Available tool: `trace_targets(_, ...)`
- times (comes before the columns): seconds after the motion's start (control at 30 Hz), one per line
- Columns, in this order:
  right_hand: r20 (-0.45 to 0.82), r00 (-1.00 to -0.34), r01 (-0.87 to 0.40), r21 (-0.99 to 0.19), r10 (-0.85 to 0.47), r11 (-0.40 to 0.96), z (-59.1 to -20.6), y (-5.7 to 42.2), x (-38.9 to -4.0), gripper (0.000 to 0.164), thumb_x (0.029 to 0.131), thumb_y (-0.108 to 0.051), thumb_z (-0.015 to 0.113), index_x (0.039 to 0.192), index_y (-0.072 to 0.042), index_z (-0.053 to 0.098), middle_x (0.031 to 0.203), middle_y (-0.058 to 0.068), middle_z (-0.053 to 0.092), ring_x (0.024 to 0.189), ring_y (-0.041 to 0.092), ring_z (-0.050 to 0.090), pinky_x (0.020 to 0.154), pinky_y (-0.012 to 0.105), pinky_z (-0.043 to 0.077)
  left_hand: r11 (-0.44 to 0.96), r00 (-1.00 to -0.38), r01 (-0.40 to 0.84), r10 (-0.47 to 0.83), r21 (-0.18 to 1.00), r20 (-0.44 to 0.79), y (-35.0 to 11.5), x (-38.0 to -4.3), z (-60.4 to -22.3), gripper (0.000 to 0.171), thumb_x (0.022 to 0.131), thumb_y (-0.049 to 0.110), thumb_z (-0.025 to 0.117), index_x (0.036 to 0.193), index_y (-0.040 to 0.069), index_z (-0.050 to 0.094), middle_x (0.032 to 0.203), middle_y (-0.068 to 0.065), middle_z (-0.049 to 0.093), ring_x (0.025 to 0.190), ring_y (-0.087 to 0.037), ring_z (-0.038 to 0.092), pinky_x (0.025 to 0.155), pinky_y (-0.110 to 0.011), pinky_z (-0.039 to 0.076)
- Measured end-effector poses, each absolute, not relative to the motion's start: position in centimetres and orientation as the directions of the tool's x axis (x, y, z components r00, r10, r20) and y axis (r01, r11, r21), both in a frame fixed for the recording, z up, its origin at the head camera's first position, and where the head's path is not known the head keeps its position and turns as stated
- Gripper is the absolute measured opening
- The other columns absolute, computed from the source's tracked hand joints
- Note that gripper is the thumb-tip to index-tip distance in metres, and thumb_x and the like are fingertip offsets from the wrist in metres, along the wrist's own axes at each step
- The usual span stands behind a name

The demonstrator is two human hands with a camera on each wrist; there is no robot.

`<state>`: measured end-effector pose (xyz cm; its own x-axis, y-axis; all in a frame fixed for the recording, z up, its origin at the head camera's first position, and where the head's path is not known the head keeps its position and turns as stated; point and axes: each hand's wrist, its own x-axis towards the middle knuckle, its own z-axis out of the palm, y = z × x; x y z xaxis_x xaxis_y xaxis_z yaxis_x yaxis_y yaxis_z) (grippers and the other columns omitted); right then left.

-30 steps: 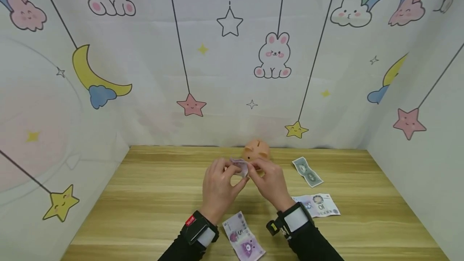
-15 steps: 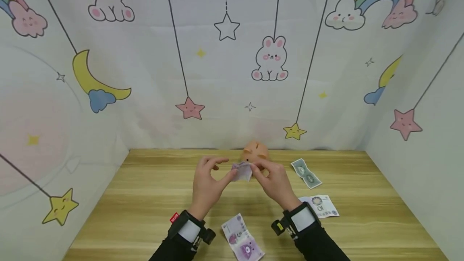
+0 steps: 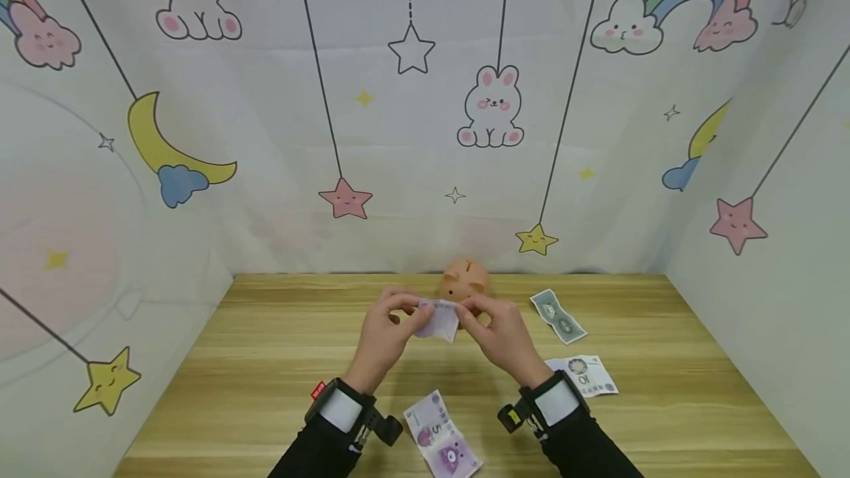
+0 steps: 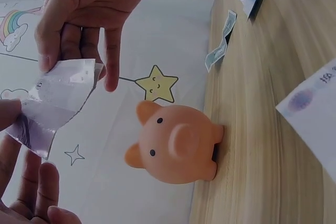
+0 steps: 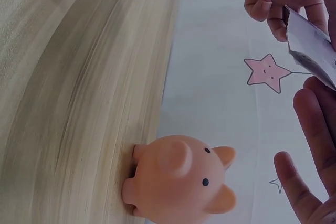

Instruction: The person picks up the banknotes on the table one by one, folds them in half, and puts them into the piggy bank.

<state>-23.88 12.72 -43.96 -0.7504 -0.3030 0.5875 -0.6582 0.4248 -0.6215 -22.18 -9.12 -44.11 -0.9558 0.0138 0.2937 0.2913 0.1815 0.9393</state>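
Observation:
A small purple banknote [image 3: 440, 320], creased and partly folded, is held up between both hands in front of the piggy bank [image 3: 465, 280]. My left hand [image 3: 385, 334] pinches its left side, thumb on the near face. On the other side my right hand [image 3: 502, 332] pinches the upper right corner between thumb and forefinger. The left wrist view shows the banknote [image 4: 60, 95] spread between the two hands, above the table. The orange piggy bank [image 4: 178, 144] stands on its feet with its snout toward me and a slot on top.
A purple 5 note [image 3: 443, 437] lies flat near the front. To the right are a 10 note [image 3: 587, 376], partly behind the right wrist, and a small green creased note [image 3: 559, 317]. A cartoon-print cloth [image 3: 285, 131] hangs behind the wooden table [image 3: 279, 360].
The banknote has gone from curled up to more spread out. My left fingers lifted off it, then came back to pinch its left side. The right hand has kept its pinch.

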Motion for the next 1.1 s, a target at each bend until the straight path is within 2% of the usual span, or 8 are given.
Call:
trace_targets(0.2,0.587,-0.744,-0.667,-0.620,-0.319,0.414,-44.1,12.8,-23.9,0.008,0.102,-0.007,0.072,0.097,-0.008,0.079,0.083,0.002,0.076,0.073,0.008,0.068,0.064,0.026,0.055,0.164,-0.960,0.273,-0.024,0.948,0.280,-8.9,-22.3,-44.1,0.011,0.097,0.019,0.081,0.098,0.009,0.080,0.116,-0.005,0.064,0.100,-0.019,0.054,0.082,-0.035,0.034)
trace_targets(0.43,0.585,-0.739,-0.674,-0.623,-0.334,0.398,-44.5,12.8,-24.0,0.008,0.103,-0.006,0.072,0.099,-0.007,0.079,0.084,0.008,0.076,0.073,0.008,0.069,0.064,0.026,0.056,0.181,-0.959,0.259,-0.067,0.949,0.274,-8.7,-22.4,-44.2,0.012,0.097,0.020,0.082,0.095,0.009,0.080,0.113,-0.005,0.064,0.101,-0.024,0.054,0.081,-0.037,0.032)
trace_targets(0.67,0.551,-0.775,-0.632,-0.658,-0.311,0.410,-44.4,12.9,-23.8,0.010,0.104,-0.010,0.071,0.098,-0.007,0.079,0.084,0.006,0.075,0.073,0.013,0.071,0.065,0.027,0.057,0.191,-0.965,0.254,-0.012,0.948,0.261,-9.3,-22.3,-44.4,0.010,0.097,0.020,0.081,0.103,0.011,0.082,0.114,-0.005,0.065,0.098,-0.020,0.055,0.080,-0.034,0.037)
trace_targets(0.8,0.539,-0.785,-0.619,-0.677,-0.305,0.398,-44.3,13.0,-23.8,0.009,0.104,-0.010,0.071,0.099,-0.008,0.078,0.083,0.006,0.075,0.073,0.018,0.072,0.065,0.027,0.057,0.211,-0.964,0.259,0.002,0.943,0.264,-9.5,-22.3,-44.7,0.007,0.096,0.018,0.082,0.100,0.012,0.082,0.111,-0.005,0.065,0.098,-0.019,0.055,0.079,-0.034,0.037)
trace_targets(1.0,0.537,-0.779,-0.627,-0.670,-0.325,0.397,-44.3,12.9,-23.9,0.009,0.104,-0.010,0.072,0.099,-0.009,0.079,0.083,-0.002,0.075,0.073,0.006,0.068,0.063,0.029,0.056,0.270,-0.947,0.298,-0.041,0.916,0.320,-9.3,-22.3,-45.0,0.006,0.096,0.017,0.083,0.094,0.011,0.081,0.107,-0.003,0.065,0.096,-0.020,0.057,0.075,-0.030,0.038)
trace_targets(1.1,0.528,-0.783,-0.622,-0.672,-0.328,0.403,-44.2,12.9,-23.9,0.010,0.104,-0.011,0.071,0.099,-0.009,0.079,0.083,0.001,0.075,0.073,0.006,0.067,0.062,0.028,0.055,0.293,-0.939,0.312,-0.054,0.904,0.341,-9.2,-22.4,-45.3,0.006,0.095,0.017,0.083,0.094,0.012,0.081,0.106,-0.003,0.066,0.096,-0.024,0.058,0.073,-0.029,0.039)
